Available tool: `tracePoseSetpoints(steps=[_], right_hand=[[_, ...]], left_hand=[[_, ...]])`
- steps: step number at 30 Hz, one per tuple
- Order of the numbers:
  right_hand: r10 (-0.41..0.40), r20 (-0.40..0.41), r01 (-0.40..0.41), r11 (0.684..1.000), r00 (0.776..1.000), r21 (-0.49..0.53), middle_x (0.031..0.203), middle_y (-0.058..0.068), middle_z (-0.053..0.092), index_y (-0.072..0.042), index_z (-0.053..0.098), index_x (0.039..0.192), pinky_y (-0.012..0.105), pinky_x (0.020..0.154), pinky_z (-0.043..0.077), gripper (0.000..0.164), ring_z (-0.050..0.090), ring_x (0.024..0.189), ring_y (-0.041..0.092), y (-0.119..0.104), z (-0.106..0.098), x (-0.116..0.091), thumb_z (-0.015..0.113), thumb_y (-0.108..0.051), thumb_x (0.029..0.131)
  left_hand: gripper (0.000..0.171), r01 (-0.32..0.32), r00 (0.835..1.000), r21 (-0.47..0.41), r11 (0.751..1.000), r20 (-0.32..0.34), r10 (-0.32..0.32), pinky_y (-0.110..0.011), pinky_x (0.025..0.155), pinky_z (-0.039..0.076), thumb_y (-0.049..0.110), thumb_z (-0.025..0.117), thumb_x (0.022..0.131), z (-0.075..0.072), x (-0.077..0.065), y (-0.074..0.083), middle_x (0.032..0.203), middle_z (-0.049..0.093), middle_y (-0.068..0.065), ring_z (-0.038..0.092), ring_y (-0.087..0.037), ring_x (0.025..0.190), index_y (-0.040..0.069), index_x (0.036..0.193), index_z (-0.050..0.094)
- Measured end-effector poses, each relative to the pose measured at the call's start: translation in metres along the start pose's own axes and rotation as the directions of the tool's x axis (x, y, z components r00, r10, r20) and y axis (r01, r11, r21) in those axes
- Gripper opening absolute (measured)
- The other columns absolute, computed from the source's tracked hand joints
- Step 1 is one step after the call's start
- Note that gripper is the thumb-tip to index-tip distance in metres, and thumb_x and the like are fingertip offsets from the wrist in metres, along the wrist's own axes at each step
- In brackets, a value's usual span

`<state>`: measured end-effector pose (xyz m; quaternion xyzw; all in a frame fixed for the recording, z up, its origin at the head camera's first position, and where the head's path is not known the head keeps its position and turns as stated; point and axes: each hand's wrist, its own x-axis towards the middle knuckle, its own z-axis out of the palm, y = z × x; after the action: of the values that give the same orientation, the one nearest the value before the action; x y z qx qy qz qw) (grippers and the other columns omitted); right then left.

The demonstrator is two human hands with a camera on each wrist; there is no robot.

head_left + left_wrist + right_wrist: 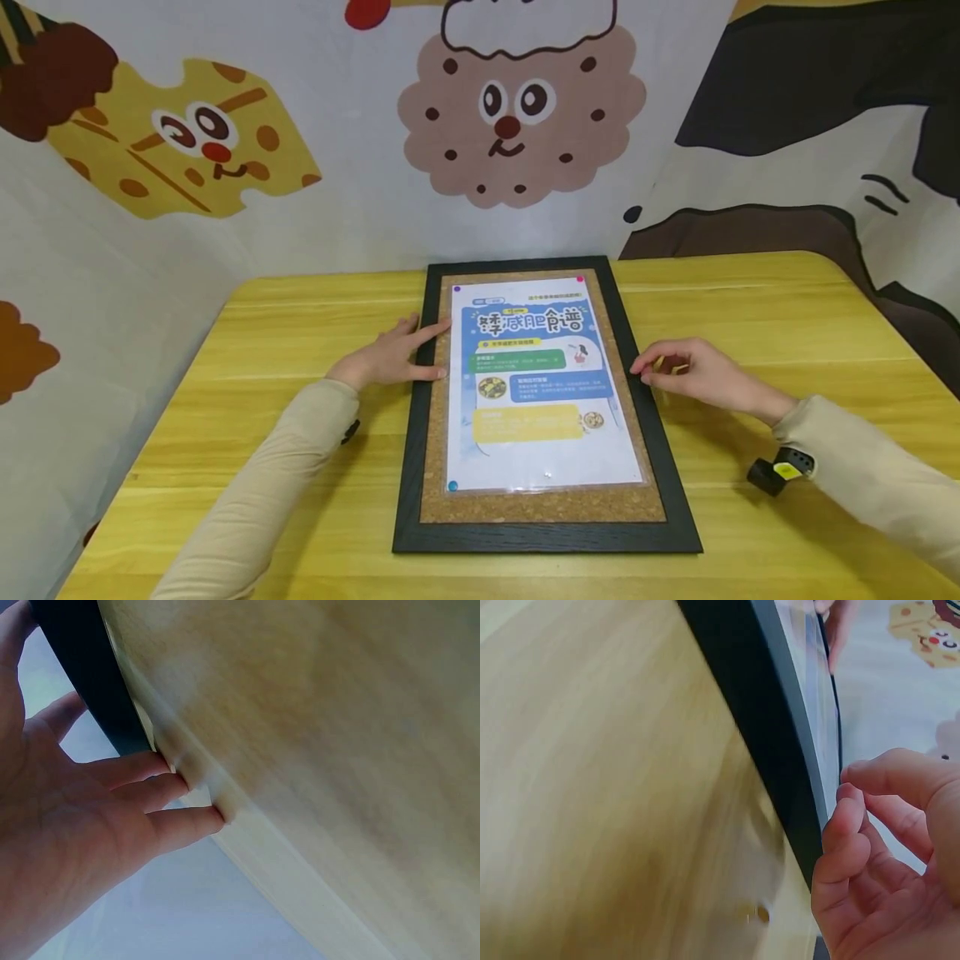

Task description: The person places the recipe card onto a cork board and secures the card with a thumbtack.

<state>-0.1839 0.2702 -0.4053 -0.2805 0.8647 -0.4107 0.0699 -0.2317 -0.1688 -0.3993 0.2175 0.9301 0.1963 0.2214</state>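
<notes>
A cork board [547, 507] with a black frame [411, 467] lies on the table. On it is a printed poster [540, 462] in Chinese, with a purple pushpin [457, 289] and a pink pushpin [580, 279] at the top corners and a teal pushpin [452, 486] at the lower left. My left hand [382, 357] rests with spread fingers across the frame's left side, thumb and index finger reaching the cork. At the frame's right side, my right hand [697, 375] has curled fingers, thumb tip near the index fingertip. Whether anything small is between them cannot be seen.
The yellow wood-grain table [757, 517] extends around the board. Behind it hangs a white cloth [360, 225] printed with cartoon food, close to the board's far edge. A black wrist device [780, 469] sits by the right sleeve.
</notes>
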Motion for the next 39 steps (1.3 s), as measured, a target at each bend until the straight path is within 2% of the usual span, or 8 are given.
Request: tracePoseSetpoints(steps=[6,10,16,25,29,35,39], right_hand=[[0.03,-0.019,-0.031,0.998,0.999,-0.054,0.091,0.003,0.069,-0.003,0.071,0.1,0.025,0.061,0.051,0.018,0.06,0.074,0.01,0.011,-0.013,-0.008,0.067,0.007,0.085],[0.056,-0.028,-0.057,0.997,0.998,-0.048,0.092,0.006,0.069,-0.001,0.07,0.1,0.024,0.062,0.051,0.018,0.062,0.074,0.01,0.019,-0.019,-0.015,0.067,0.007,0.085],[0.088,-0.048,-0.089,0.996,0.995,-0.023,0.093,0.009,0.07,0.0,0.07,0.101,0.021,0.064,0.051,0.016,0.064,0.076,0.011,0.03,-0.021,-0.026,0.067,0.006,0.087],[0.12,-0.086,-0.127,0.989,0.989,-0.078,0.093,0.006,0.068,0.0,0.07,0.103,0.018,0.064,0.047,0.015,0.059,0.077,0.006,0.035,-0.022,-0.037,0.065,0.004,0.089],[0.142,-0.084,-0.149,0.986,0.986,-0.075,0.093,0.003,0.068,-0.002,0.07,0.103,0.02,0.063,0.048,0.014,0.059,0.077,0.007,0.036,-0.022,-0.039,0.065,0.001,0.09],[0.134,-0.057,-0.137,0.989,0.989,-0.049,0.094,0.006,0.069,0.002,0.069,0.103,0.019,0.062,0.048,0.015,0.06,0.076,0.006,0.035,-0.023,-0.041,0.064,0.005,0.089],[0.143,-0.028,-0.144,0.988,0.989,-0.058,0.093,0.003,0.068,0.002,0.069,0.103,0.019,0.063,0.048,0.014,0.059,0.076,0.005,0.032,-0.024,-0.042,0.064,0.004,0.089]], left_hand=[[0.084,-0.006,1.0,0.001,1.0,-0.005,0.006,-0.066,0.107,0.01,0.048,0.062,0.091,0.0,0.0,0.0,0.155,0.0,-0.031,0.0,-0.047,0.142,0.02,0.156,0.017],[0.086,-0.016,1.0,0.001,1.0,-0.008,0.016,-0.066,0.107,0.01,0.052,0.062,0.09,0.0,-0.001,0.0,0.155,0.001,-0.032,0.0,-0.048,0.141,0.02,0.156,0.017],[0.085,-0.027,1.0,0.002,1.0,-0.004,0.027,-0.066,0.108,0.008,0.051,0.061,0.091,0.0,0.0,0.0,0.154,0.001,-0.033,0.0,-0.049,0.141,0.019,0.156,0.016],[0.083,-0.01,1.0,0.015,1.0,0.008,0.01,-0.066,0.108,0.007,0.046,0.061,0.093,-0.001,0.0,0.0,0.155,0.0,-0.032,0.0,-0.048,0.141,0.018,0.156,0.015],[0.084,-0.003,1.0,0.011,1.0,0.012,0.003,-0.066,0.108,0.008,0.047,0.061,0.093,-0.002,-0.001,0.002,0.154,0.0,-0.032,0.0,-0.048,0.141,0.018,0.156,0.015],[0.084,0.005,1.0,0.016,1.0,0.018,-0.005,-0.065,0.108,0.007,0.047,0.06,0.093,-0.002,0.0,0.002,0.155,0.0,-0.032,0.0,-0.048,0.141,0.018,0.156,0.015],[0.084,0.009,1.0,0.008,1.0,0.02,-0.009,-0.065,0.108,0.007,0.048,0.061,0.093,-0.002,0.0,0.002,0.155,0.0,-0.032,-0.001,-0.047,0.141,0.019,0.157,0.015]])
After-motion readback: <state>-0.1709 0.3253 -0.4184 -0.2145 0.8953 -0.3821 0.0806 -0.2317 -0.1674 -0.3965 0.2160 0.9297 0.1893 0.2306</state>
